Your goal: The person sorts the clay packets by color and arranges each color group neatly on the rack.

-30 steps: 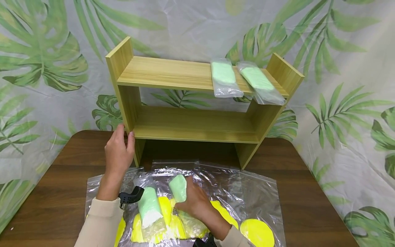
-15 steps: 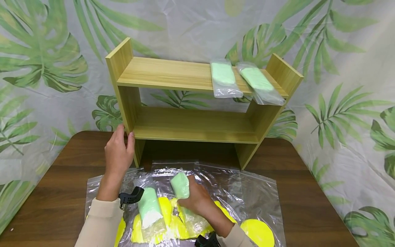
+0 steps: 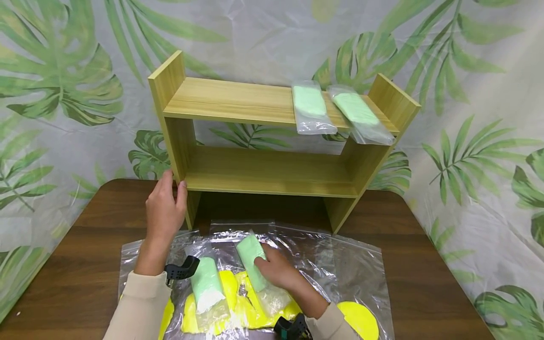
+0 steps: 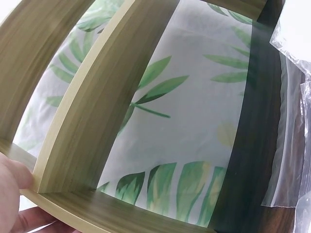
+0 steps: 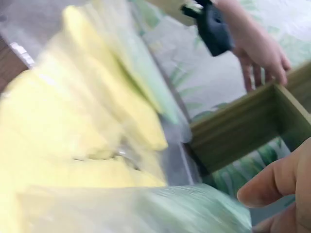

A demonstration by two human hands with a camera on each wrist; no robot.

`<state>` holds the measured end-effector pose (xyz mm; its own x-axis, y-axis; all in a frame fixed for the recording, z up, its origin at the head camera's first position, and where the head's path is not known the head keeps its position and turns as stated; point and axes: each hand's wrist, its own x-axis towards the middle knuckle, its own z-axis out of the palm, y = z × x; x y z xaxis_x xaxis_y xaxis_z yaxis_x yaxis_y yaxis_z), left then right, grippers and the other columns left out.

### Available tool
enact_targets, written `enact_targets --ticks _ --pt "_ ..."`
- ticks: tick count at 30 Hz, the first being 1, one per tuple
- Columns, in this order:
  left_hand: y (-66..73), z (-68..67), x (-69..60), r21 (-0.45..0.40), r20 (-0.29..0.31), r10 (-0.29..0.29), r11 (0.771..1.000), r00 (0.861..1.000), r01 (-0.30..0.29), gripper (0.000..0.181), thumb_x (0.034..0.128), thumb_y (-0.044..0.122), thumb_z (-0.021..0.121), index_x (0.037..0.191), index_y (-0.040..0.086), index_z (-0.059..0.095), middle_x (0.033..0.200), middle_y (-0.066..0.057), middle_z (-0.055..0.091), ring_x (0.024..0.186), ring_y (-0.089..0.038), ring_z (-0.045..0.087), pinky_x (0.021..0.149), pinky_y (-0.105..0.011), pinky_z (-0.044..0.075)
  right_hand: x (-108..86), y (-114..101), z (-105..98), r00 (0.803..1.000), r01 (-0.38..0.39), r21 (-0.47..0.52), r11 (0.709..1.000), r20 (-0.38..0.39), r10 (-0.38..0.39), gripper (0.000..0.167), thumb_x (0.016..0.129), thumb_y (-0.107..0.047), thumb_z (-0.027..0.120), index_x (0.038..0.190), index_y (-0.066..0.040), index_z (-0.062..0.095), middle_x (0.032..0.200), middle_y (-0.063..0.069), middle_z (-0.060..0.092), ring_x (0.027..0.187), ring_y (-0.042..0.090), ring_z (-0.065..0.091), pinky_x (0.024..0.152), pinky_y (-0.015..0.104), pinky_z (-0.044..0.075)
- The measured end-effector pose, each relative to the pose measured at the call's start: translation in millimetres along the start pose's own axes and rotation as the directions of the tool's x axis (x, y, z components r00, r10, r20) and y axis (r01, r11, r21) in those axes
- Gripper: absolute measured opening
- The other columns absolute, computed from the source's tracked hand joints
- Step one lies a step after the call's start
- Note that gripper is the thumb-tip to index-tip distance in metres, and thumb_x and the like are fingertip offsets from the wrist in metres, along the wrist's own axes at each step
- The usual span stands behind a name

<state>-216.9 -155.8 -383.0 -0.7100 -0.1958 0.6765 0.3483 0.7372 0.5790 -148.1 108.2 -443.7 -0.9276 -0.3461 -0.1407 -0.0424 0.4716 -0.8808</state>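
My right hand (image 3: 278,269) grips a clear zip bag with a pale green slab (image 3: 250,252) inside, thumb on its upper face. It is tilted over flat bright-yellow pieces (image 3: 259,321) in larger clear bags. The right wrist view shows the held bag (image 5: 194,208) blurred beside the thumb. My left hand (image 3: 163,212) holds the left side panel of a two-tier wooden shelf (image 3: 263,177), thumb inside and fingers round the outer side, as the left wrist view shows at the hand (image 4: 12,194). A second bagged green slab (image 3: 206,278) lies to the left of the held one.
Two bagged green slabs, one upright-facing (image 3: 309,101) and one slanted (image 3: 356,108), lie on the shelf's top board at right, bags overhanging its front edge. Large clear zip bags (image 3: 357,259) cover the front of the brown table (image 3: 429,283). A leaf-print cloth (image 3: 480,71) hangs behind.
The green slab's bag has swung and lifted slightly, showing more of its length. My right hand has shifted a little right, its thumb now across the slab. My left hand stays on the shelf.
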Motion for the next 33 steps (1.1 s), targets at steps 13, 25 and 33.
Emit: enact_targets --ticks 13,25,33 --pt "1.2 -0.3 0.3 -0.001 0.003 -0.007 1.0 1.0 0.007 0.026 0.0985 0.014 0.053 0.115 -0.007 0.053 0.095 -0.024 0.061 0.086 -0.044 0.06 0.072 -0.058 0.044 0.9 5 -29 0.988 0.021 0.022 1.0 0.15 -0.024 0.014 0.088 -0.007 0.065 0.081 0.003 0.059 0.066 0.0 0.048 0.056 0.01 0.044 0.053 0.025 0.038" --pt "0.5 -0.8 0.1 0.002 0.009 -0.015 1.0 1.0 0.015 0.027 0.0987 0.016 0.053 0.116 -0.006 0.053 0.097 -0.024 0.061 0.087 -0.044 0.06 0.072 -0.057 0.045 2.7 8 -33 0.967 -0.079 0.251 0.965 0.253 0.013 0.049 0.09 -0.004 0.062 0.131 0.016 0.045 0.1 0.019 0.069 0.083 0.023 0.067 0.072 0.034 0.055" --pt "0.9 -0.9 -0.1 -0.003 0.01 -0.017 1.0 1.0 0.017 0.026 0.0989 0.014 0.052 0.116 -0.006 0.052 0.096 -0.024 0.061 0.086 -0.045 0.06 0.072 -0.058 0.044 2.1 9 -36 0.951 -0.161 0.385 0.909 0.306 0.039 0.06 0.089 0.004 0.059 0.141 0.015 0.031 0.119 0.023 0.062 0.097 0.027 0.066 0.079 0.038 0.055"
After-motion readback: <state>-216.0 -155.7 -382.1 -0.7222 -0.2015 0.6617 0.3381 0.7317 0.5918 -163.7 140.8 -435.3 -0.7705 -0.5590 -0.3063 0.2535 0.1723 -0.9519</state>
